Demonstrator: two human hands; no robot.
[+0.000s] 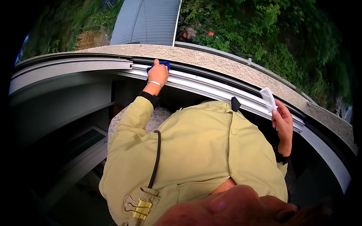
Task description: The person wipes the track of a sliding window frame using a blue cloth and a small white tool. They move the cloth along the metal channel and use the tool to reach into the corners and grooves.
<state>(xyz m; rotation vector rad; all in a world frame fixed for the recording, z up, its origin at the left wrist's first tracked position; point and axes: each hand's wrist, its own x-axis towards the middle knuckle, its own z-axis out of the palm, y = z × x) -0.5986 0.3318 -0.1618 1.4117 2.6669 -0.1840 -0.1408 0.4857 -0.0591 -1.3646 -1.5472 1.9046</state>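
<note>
Closed around a bunched blue cloth (165,64), my left hand (158,74) presses on the metal track of a sliding window (203,82), close to the end of the white frame piece on the left. A bracelet and a dark cuff circle that wrist. My right hand (282,117) grips a white comb (268,99) between thumb and fingers. The comb stands over the right part of the track, its teeth pointing left. Whether it touches the track, I cannot tell.
Beyond the track runs a rough stone-like outer ledge (215,60). Outside and below lie a grey ribbed roof (144,24) and green bushes (254,31). White window frame parts (73,66) border the track at left and right. A patterned fabric (158,117) lies by my left elbow.
</note>
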